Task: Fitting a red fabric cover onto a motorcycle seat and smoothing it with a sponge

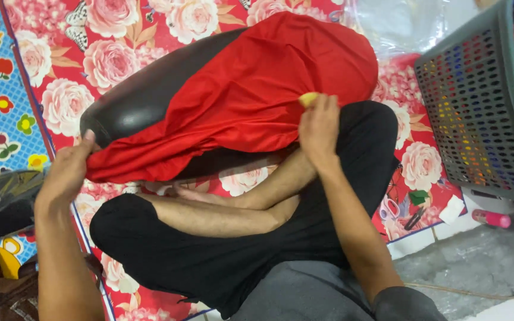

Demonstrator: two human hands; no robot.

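Note:
A long black cushion-like seat [141,95] lies across my crossed legs, most of it wrapped in a red fabric cover [251,89]. My left hand [66,172] grips the red cover's edge at the black end on the left. My right hand [318,125] presses on the red fabric near the middle and pinches a small yellow piece [307,98] between its fingertips. I sit cross-legged in black shorts on a red mat with pink roses [108,53].
A grey perforated plastic basket [477,101] holding coloured items stands at the right. A pink marker-like tube [491,218], a small green object [419,197] and a dark tool lie by the mat's corner. Dark bags [1,202] sit at the left, on a blue patterned mat.

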